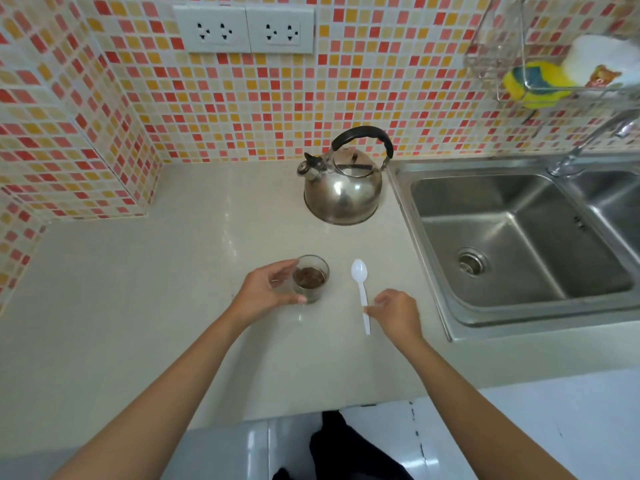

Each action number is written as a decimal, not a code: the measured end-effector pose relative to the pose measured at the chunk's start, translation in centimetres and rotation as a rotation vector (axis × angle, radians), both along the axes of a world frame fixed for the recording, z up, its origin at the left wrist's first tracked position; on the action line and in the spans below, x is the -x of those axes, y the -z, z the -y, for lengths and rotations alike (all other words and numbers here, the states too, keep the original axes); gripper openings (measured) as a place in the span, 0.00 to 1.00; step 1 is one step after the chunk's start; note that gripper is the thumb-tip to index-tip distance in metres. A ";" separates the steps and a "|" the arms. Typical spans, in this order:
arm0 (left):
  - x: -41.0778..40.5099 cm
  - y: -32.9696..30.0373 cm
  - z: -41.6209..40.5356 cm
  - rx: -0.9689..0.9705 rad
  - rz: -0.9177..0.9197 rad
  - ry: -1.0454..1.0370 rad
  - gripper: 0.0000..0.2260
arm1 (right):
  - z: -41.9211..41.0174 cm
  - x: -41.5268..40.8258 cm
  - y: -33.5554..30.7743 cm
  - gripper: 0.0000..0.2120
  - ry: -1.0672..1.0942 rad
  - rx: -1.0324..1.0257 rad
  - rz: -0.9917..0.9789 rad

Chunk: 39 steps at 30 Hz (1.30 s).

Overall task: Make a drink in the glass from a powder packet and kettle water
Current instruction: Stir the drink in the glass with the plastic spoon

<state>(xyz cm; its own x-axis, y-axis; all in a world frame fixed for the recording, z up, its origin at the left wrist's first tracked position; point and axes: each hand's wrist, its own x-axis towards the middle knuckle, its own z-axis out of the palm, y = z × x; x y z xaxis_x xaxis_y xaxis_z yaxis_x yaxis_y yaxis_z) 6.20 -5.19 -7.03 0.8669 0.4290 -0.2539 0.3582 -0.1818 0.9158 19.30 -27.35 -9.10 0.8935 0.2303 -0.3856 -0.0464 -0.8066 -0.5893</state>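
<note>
A small clear glass (311, 277) with brown powder in its bottom stands on the beige counter (138, 306). My left hand (266, 289) curls around the glass from the left, thumb and fingers on its sides. A white plastic spoon (360, 289) lies on the counter to the right of the glass, bowl pointing away from me. My right hand (394, 311) rests beside the spoon's handle, fingertips touching it. A steel kettle (343, 185) with a black handle stands farther back, spout to the left. No powder packet is in view.
A steel double sink (519, 244) with a tap (568, 157) fills the right side. A wire rack (540, 57) with a yellow sponge hangs on the tiled wall above it. Wall sockets (244, 29) sit high at the back. The counter's front edge is close to me.
</note>
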 end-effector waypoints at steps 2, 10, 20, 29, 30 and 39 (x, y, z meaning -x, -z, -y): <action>0.0 0.1 0.3 -0.005 0.007 -0.008 0.34 | -0.3 0.4 0.0 0.11 0.030 -0.007 0.023; -0.4 -0.1 0.8 0.009 0.020 -0.042 0.34 | -1.3 0.8 -0.2 0.07 -0.001 0.061 -0.002; -0.3 -0.5 0.8 0.043 0.053 -0.057 0.36 | -0.4 -0.5 -1.5 0.03 0.119 -0.069 -0.023; -0.2 -0.3 0.6 0.079 0.064 -0.057 0.35 | 0.8 -3.7 -11.0 0.03 -0.153 -0.423 0.215; -0.2 -0.2 0.6 0.084 0.063 -0.060 0.35 | 0.6 -3.8 -11.9 0.03 -0.212 -0.405 0.233; -0.3 -0.1 0.6 0.083 0.052 -0.075 0.36 | -3.1 -2.7 -13.6 0.03 -0.501 -0.295 0.205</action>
<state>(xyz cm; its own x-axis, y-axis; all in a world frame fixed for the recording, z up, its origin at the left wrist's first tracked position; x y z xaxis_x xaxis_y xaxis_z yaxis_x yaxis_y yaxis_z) 6.53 -5.81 -6.95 0.8461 0.4723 -0.2469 0.3198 -0.0793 0.9442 21.96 -24.23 4.53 0.6985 0.7118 -0.0735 0.4337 -0.5028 -0.7477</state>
